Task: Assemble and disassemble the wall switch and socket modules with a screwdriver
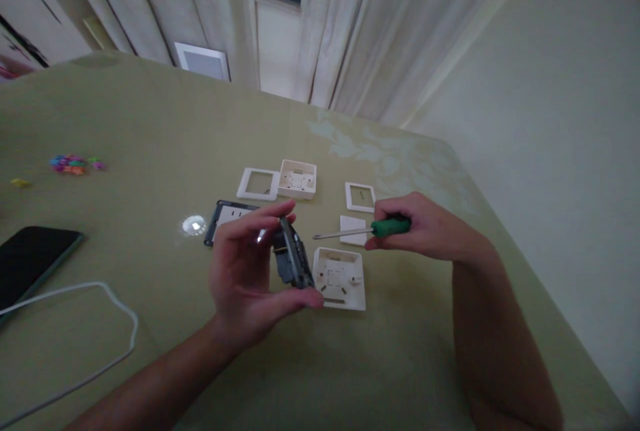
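Left hand (250, 271) pinches a dark switch module (293, 258) upright between thumb and fingers; right hand (420, 228) closed around a green-handled screwdriver (365, 230), tip seemingly just short of it.

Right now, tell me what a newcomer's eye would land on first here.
The left hand at centre holds a dark switch module on edge. The right hand points a green-handled screwdriver at it. An open white box lies on the olive table between the two hands.
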Action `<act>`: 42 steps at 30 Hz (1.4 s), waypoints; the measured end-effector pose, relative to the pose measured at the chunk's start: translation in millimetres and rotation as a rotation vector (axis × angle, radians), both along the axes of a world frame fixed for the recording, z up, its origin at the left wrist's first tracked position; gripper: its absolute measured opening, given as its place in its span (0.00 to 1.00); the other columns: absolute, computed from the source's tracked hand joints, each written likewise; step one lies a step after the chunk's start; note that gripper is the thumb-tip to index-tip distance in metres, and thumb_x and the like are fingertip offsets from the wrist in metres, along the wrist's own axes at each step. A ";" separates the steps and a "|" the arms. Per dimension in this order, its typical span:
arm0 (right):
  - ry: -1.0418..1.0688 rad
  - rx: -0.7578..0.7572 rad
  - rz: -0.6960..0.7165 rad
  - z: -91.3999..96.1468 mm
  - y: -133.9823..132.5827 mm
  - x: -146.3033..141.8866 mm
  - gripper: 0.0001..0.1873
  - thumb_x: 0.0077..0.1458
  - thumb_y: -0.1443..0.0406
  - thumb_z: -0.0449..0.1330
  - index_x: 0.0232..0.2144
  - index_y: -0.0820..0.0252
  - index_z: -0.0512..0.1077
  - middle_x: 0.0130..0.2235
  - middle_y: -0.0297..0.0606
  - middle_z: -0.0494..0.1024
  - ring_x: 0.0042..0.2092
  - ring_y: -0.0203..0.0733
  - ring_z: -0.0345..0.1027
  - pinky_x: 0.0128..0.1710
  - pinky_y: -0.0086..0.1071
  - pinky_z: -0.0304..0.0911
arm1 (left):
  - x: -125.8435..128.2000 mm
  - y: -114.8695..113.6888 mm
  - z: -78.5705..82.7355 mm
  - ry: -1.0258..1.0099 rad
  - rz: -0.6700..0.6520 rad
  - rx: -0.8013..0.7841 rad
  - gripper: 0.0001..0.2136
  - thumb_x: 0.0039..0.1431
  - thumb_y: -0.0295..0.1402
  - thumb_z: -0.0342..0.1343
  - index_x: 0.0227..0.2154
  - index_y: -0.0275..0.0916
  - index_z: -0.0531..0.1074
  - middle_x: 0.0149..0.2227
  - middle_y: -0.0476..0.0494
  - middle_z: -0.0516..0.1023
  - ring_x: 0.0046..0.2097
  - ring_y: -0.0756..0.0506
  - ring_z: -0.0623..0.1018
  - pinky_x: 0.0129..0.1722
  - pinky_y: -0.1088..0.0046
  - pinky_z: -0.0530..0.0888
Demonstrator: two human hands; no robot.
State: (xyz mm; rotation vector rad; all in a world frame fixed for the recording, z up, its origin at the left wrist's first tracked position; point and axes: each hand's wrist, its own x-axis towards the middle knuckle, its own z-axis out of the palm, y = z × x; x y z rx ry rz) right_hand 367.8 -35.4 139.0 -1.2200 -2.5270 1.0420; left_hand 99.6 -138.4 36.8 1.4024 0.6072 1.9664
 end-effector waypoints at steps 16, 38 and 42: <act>0.658 -0.679 -0.149 -30.9 -54.2 -69.0 0.28 0.50 0.49 0.80 0.47 0.56 0.80 0.25 0.22 0.73 0.18 0.27 0.57 0.15 0.23 0.51 | 1.3 -4.3 4.4 0.181 0.193 0.128 0.29 0.61 0.60 0.70 0.59 0.53 0.75 0.58 0.40 0.77 0.60 0.33 0.78 0.57 0.46 0.84; 0.452 -0.292 -0.345 -81.0 -92.5 6.9 0.56 0.36 0.57 0.87 0.67 0.54 0.73 0.66 0.46 0.77 0.67 0.57 0.70 0.70 0.49 0.63 | -19.9 5.6 -5.0 1.171 -0.131 -0.111 0.35 0.61 0.43 0.73 0.67 0.47 0.66 0.60 0.35 0.80 0.59 0.30 0.82 0.58 0.48 0.83; 0.323 -0.209 -0.243 -82.2 -95.9 9.9 0.52 0.46 0.57 0.83 0.69 0.52 0.67 0.68 0.49 0.73 0.70 0.60 0.67 0.72 0.55 0.60 | -16.5 5.7 -3.9 1.189 -0.129 -0.105 0.35 0.57 0.42 0.76 0.64 0.47 0.67 0.58 0.36 0.81 0.57 0.30 0.82 0.55 0.47 0.82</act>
